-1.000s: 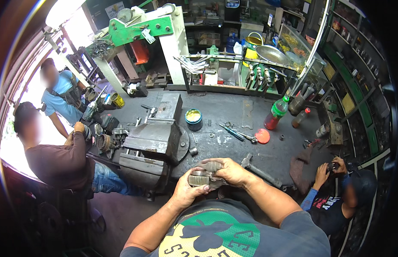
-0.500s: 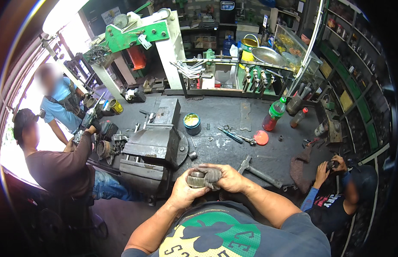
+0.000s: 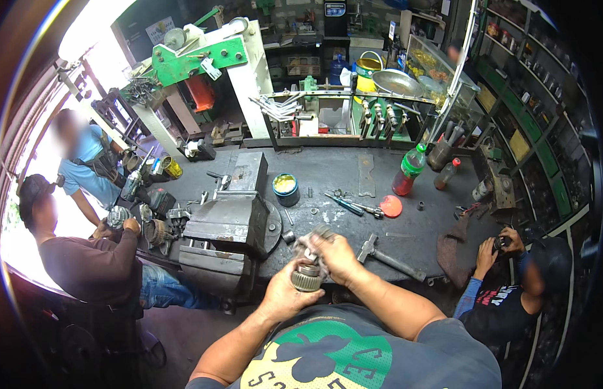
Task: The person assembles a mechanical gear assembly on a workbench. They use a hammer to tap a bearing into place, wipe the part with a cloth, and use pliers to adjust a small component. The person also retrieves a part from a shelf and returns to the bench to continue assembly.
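Note:
My left hand [image 3: 286, 289] is closed round a toothed metal gear [image 3: 306, 280], held upright just in front of the bench edge. The gear has a ribbed rim and a narrower stub on top. My right hand [image 3: 341, 260] grips a dirty grey rag [image 3: 304, 245], pressed about the top of the gear. The rag and right fingertips are smeared by motion. A hammer [image 3: 393, 260] lies on the bench to the right of my hands. Left of them stands a large bench vise [image 3: 227, 220].
On the dark bench [image 3: 343, 243] stand a grease tub [image 3: 286, 189], a red-filled bottle [image 3: 406, 175] and a smaller bottle [image 3: 446, 175]. Pliers [image 3: 344, 203] lie near a red disc [image 3: 391, 207]. Co-workers handle parts at the left [image 3: 87, 259] and right [image 3: 518, 279].
My right hand and the rag have moved up over the gear's top, baring more of its stub. The gear has tipped upright and shifted slightly right. The left co-worker's hands have moved.

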`<state>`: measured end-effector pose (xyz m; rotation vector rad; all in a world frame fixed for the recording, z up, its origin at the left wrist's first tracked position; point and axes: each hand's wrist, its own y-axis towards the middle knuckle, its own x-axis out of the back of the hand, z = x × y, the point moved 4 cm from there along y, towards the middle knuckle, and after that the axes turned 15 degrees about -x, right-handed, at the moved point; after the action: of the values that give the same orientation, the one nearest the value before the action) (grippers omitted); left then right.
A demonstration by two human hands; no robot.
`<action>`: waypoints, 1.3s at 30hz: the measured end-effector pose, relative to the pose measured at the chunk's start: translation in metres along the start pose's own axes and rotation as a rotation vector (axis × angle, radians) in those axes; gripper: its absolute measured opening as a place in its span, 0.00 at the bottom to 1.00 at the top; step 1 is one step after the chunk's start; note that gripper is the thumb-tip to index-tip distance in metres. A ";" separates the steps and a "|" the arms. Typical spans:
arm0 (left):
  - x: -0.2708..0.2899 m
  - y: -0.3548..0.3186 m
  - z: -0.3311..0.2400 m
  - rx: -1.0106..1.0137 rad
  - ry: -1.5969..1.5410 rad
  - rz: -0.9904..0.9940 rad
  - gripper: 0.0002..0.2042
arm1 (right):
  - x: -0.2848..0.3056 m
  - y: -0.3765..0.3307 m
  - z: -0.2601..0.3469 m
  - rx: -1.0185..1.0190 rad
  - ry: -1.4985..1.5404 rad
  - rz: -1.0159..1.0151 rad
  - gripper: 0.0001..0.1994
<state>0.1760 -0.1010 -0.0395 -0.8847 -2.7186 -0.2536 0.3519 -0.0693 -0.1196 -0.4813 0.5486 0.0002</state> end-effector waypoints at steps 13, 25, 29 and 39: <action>-0.006 -0.011 -0.001 -0.181 0.000 -0.097 0.46 | 0.004 -0.001 0.005 0.068 -0.048 -0.125 0.08; -0.014 -0.016 0.029 -0.293 -0.169 -0.317 0.50 | 0.021 -0.049 -0.023 -0.467 -0.042 0.397 0.37; -0.006 -0.004 0.025 -0.317 -0.089 -0.204 0.46 | -0.006 -0.060 -0.030 -0.406 0.342 0.547 0.28; 0.019 -0.003 0.001 -0.237 0.177 -0.115 0.31 | 0.002 -0.070 0.003 -0.136 0.016 0.317 0.39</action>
<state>0.1593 -0.0928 -0.0346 -0.7258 -2.6119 -0.6569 0.3640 -0.1300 -0.0874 -0.5226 0.6388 0.3380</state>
